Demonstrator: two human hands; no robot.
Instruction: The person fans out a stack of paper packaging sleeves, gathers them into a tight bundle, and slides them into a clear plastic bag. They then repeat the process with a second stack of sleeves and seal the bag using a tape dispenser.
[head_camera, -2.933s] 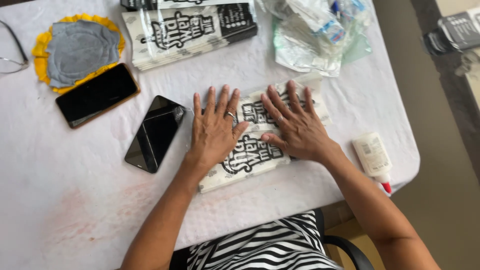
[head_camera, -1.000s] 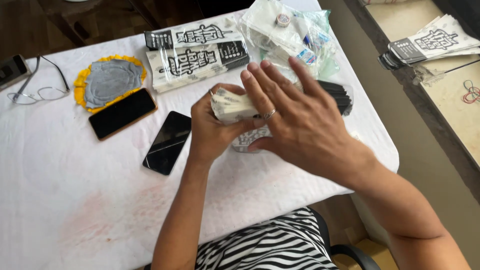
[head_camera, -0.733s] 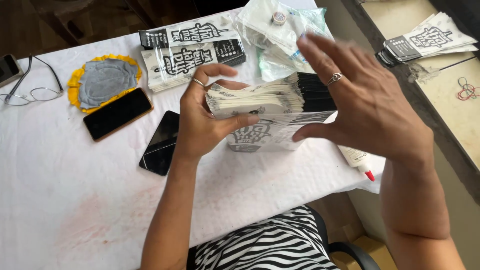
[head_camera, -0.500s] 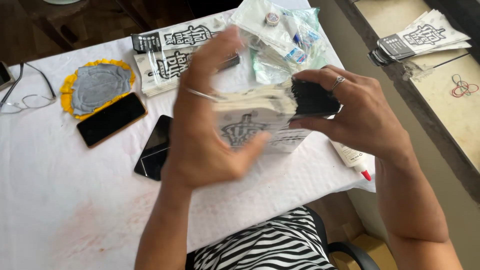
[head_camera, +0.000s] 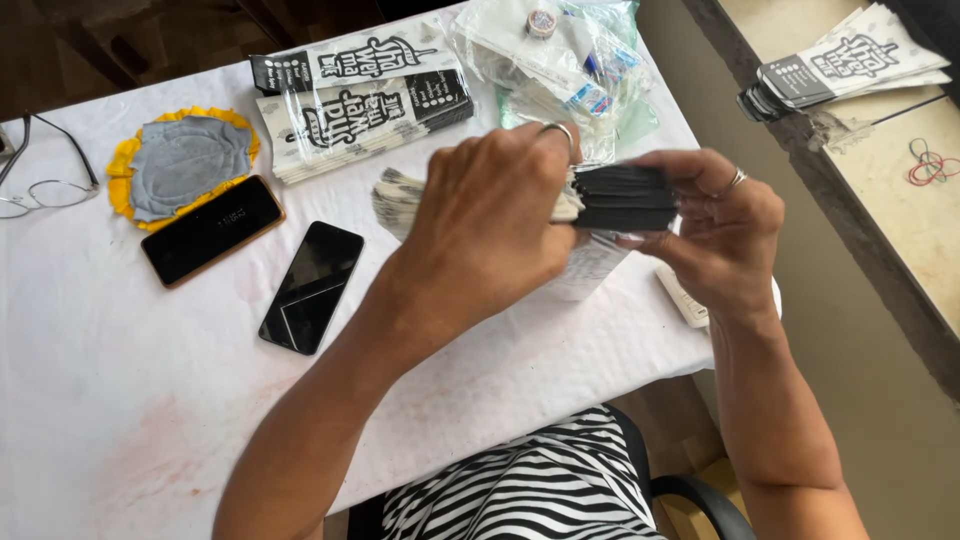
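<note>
I hold a thick stack of flat black-and-white printed paper packets (head_camera: 612, 195) in the air above the white table (head_camera: 120, 400). My left hand (head_camera: 495, 225) wraps over the stack's middle from the top. My right hand (head_camera: 715, 235) grips its black right end with thumb and fingers. The stack's left end (head_camera: 392, 198) sticks out beyond my left hand. One more printed packet (head_camera: 590, 268) lies on the table below the stack.
Two dark phones (head_camera: 312, 287) (head_camera: 210, 229) lie at the left, beside a grey and yellow cloth pad (head_camera: 182, 165) and glasses (head_camera: 35, 190). More printed packets (head_camera: 365, 95) and clear plastic bags (head_camera: 560, 55) sit at the back. A glue tube (head_camera: 685, 300) lies near the right edge.
Earlier both hands lay flat on packets on the table. They then lifted the stack, and my left hand has moved from beside it to across its top.
</note>
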